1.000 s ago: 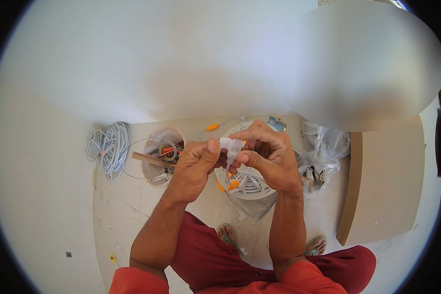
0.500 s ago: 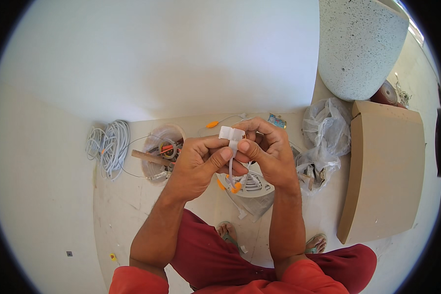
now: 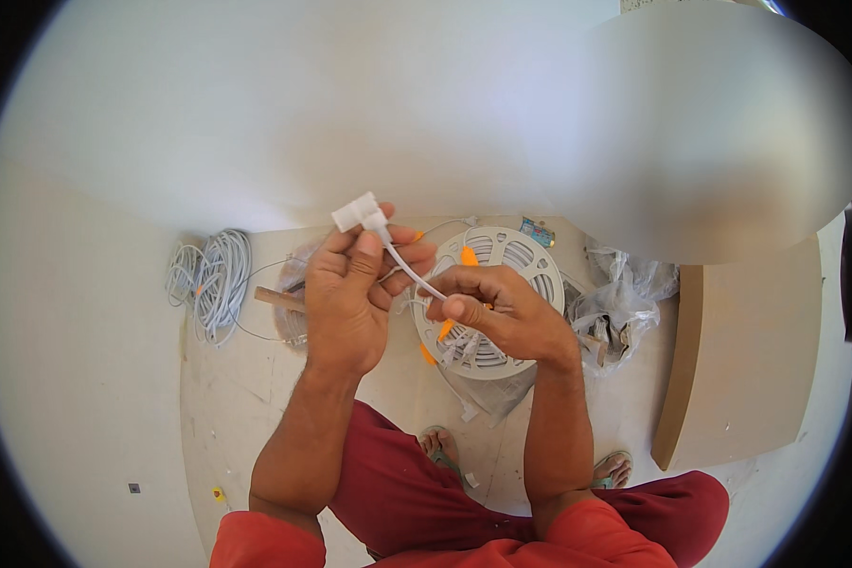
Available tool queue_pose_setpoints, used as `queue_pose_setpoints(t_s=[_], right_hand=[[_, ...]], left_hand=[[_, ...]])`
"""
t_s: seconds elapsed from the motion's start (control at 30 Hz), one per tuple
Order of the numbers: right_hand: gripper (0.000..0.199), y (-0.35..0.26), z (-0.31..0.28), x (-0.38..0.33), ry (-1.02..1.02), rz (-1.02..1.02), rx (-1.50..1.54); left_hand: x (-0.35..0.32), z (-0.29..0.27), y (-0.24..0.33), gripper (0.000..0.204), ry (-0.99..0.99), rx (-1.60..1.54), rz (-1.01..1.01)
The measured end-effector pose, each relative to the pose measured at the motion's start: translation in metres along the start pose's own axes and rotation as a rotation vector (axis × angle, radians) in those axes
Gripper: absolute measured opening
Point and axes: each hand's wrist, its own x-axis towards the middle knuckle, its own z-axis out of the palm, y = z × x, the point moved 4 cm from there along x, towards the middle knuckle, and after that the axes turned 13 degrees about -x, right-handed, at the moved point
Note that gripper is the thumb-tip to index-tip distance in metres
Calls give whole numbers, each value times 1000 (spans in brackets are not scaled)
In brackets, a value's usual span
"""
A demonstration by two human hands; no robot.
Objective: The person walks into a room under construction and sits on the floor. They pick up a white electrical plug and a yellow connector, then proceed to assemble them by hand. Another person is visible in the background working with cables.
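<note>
Left of the frame's centre, I see the left hand (image 3: 344, 308) raised on a nearly upright forearm, thumb pointing up the frame and the lower fingers loosely curled toward the right. Its grip is clamped on a white connector (image 3: 360, 213), the thumb pressing from the near side with fingers behind; the connector tilts, its left end lower than its right, against the pale wall (image 3: 256, 104). From its underside a white cable (image 3: 409, 266) bends down and right to the right hand (image 3: 519, 312), just right of centre. There I have the forearm coming up almost straight from the lower edge and the hand turned leftward, the thumb lying level and the fingers folded; this grip is pinched together on the cable. Both elbows are bent near the red sleeves at the bottom. Behind the right hand, around the middle of the frame, a white reel (image 3: 545, 268) rests with orange pieces on it. A coil of grey cable (image 3: 222, 289) lies left, a plastic bag (image 3: 630, 308) and a cardboard box (image 3: 748, 360) right.
</note>
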Motion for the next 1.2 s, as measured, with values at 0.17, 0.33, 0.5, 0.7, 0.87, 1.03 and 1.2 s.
queue_pose_setpoints(t_s=[0.17, 0.33, 0.5, 0.7, 0.87, 1.03, 1.2], right_hand=[[42, -1, 0, 0, 3, 11, -93], [40, -7, -7, -5, 77, -23, -109], [44, -11, -16, -7, 113, 37, -6], [36, -17, -20, -9, 197, 20, -23], [35, -15, -18, -7, 219, -14, -9], [35, -22, -12, -5, 255, -31, 37], [36, -19, -9, -3, 272, -33, 102]], left_hand=[[4, -9, 6, 40, 60, -60, 113], [5, -15, 15, 41, 93, -83, 204], [5, -18, 21, 41, 88, -85, 280], [3, -15, 21, 44, 90, -43, 246], [3, -8, 15, 46, 7, -6, 141], [-1, 2, 3, 48, -103, 86, -6], [-3, 6, -1, 51, -141, 175, -51]])
